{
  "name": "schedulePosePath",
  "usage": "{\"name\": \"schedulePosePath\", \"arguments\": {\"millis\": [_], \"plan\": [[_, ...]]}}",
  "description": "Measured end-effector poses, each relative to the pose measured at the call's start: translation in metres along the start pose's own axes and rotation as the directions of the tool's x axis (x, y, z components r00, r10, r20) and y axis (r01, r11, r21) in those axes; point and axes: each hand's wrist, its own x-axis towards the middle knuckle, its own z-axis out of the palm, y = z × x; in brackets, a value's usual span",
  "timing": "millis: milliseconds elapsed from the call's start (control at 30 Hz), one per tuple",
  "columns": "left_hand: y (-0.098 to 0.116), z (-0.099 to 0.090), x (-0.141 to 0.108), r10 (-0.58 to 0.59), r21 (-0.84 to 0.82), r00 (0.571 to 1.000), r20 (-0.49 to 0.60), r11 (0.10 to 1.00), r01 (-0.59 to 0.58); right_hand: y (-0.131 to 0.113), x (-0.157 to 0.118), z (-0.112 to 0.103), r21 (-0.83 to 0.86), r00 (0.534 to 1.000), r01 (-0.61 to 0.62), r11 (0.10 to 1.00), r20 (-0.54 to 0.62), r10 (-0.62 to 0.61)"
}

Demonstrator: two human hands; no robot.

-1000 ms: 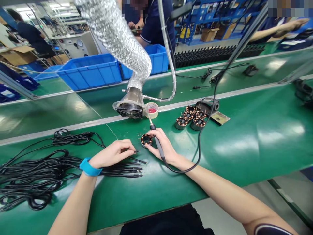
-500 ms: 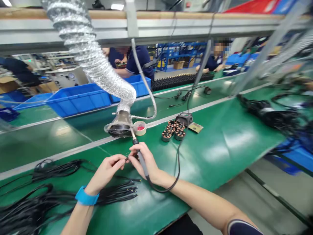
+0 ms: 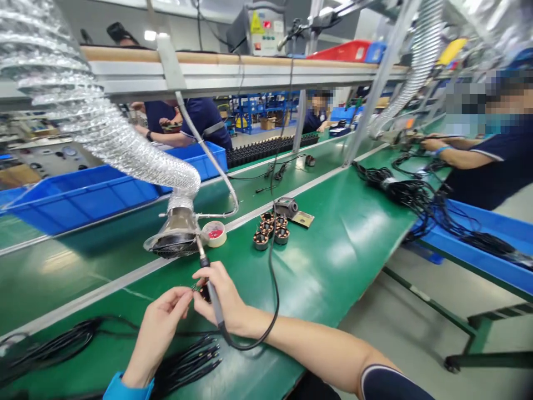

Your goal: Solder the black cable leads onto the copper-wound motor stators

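My right hand [image 3: 228,303] is closed around a soldering iron [image 3: 214,300], whose metal tip points up and away beneath a fume extraction hood [image 3: 174,240]. A small copper-wound motor stator [image 3: 204,292] also sits in the fingers of this hand, partly hidden behind the iron. My left hand [image 3: 158,325], with a blue wristband, pinches at thin wires [image 3: 195,287] beside the stator; its fingertips partly cover them. Under the left forearm lies a bundle of black cables [image 3: 194,358] with bare ends fanned out. More stators [image 3: 261,240] stand grouped right of the hands.
A round tub with red contents [image 3: 215,234] stands by the hood. Behind the stators are a soldering iron stand [image 3: 286,207] and a small tray [image 3: 302,219]. Blue bins [image 3: 87,194] line the far left. Coiled cables [image 3: 400,189] lie right, near a co-worker [image 3: 495,150].
The view has swung right, bringing a co-worker at the right into sight. My hands stay together at the stator; the soldering iron remains in my right hand.
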Motion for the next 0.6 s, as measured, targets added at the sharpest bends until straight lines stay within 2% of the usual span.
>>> {"name": "schedulePosePath", "arguments": {"millis": [67, 267, 467, 600], "plan": [[0.003, 0.001, -0.001, 0.016, 0.017, 1.0, 0.01, 1.0, -0.016, -0.002, 0.001, -0.006, -0.023, 1.0, 0.024, 0.999, -0.011, -0.024], [0.011, 0.006, -0.004, 0.02, -0.014, 0.985, 0.171, 1.0, -0.018, -0.009, 0.007, -0.011, 0.03, 0.997, 0.075, 0.997, 0.012, -0.076], [0.015, 0.006, -0.005, 0.02, -0.064, 0.98, 0.198, 0.998, -0.007, -0.008, 0.006, -0.01, 0.047, 0.999, -0.008, 0.999, 0.036, 0.007], [0.018, -0.005, -0.003, 0.068, 0.023, 0.982, 0.175, 0.997, -0.074, -0.007, 0.008, -0.009, 0.051, 0.993, -0.104, 0.993, 0.054, 0.101]]}}
